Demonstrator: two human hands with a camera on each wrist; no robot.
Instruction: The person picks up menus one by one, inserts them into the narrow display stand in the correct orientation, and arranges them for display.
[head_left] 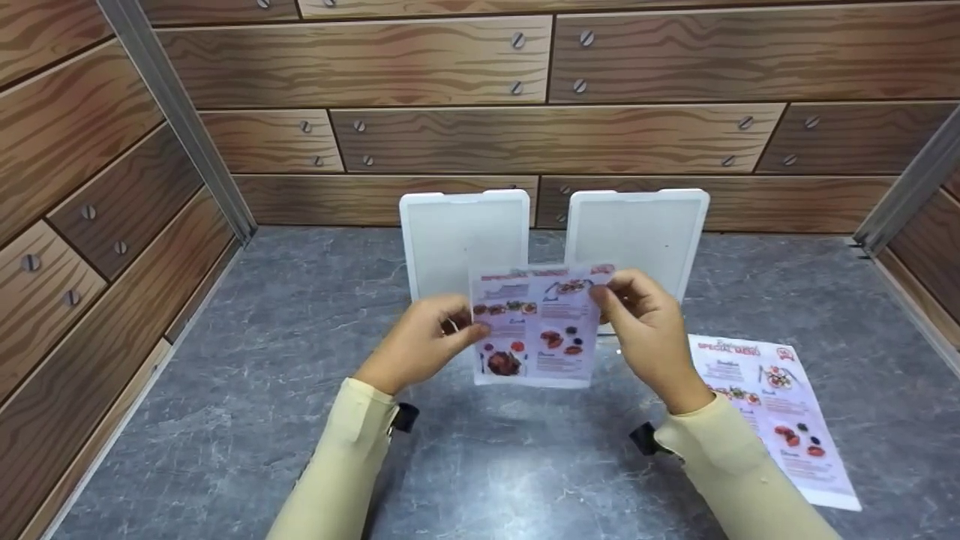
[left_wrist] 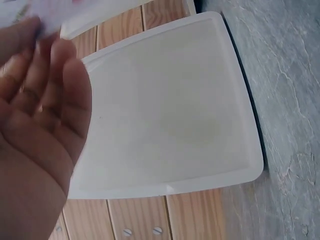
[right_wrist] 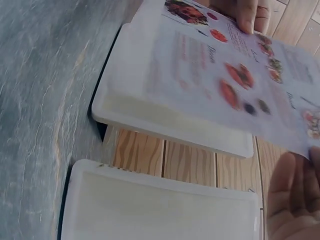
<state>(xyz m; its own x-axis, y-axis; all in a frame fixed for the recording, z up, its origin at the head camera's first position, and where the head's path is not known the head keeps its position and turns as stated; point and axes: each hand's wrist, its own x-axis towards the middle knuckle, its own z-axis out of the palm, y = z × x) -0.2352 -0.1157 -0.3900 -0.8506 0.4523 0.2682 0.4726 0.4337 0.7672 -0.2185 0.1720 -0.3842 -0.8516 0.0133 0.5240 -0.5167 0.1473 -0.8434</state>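
Both hands hold up one printed menu sheet, headed "Special Menu" with food pictures. My left hand pinches its left edge between thumb and fingers. Near the upper right corner, my right hand pinches the same sheet. Behind it stand two white framed panels, a left one and a right one, both upright with blank faces. The sheet covers part of each panel's lower inner side. In the right wrist view the menu sheet spans between the two hands.
A second, similar menu sheet lies on the grey marbled tabletop at the right, partly under the right forearm. Wood-plank patterned walls enclose the back and sides, with grey metal strips at the corners.
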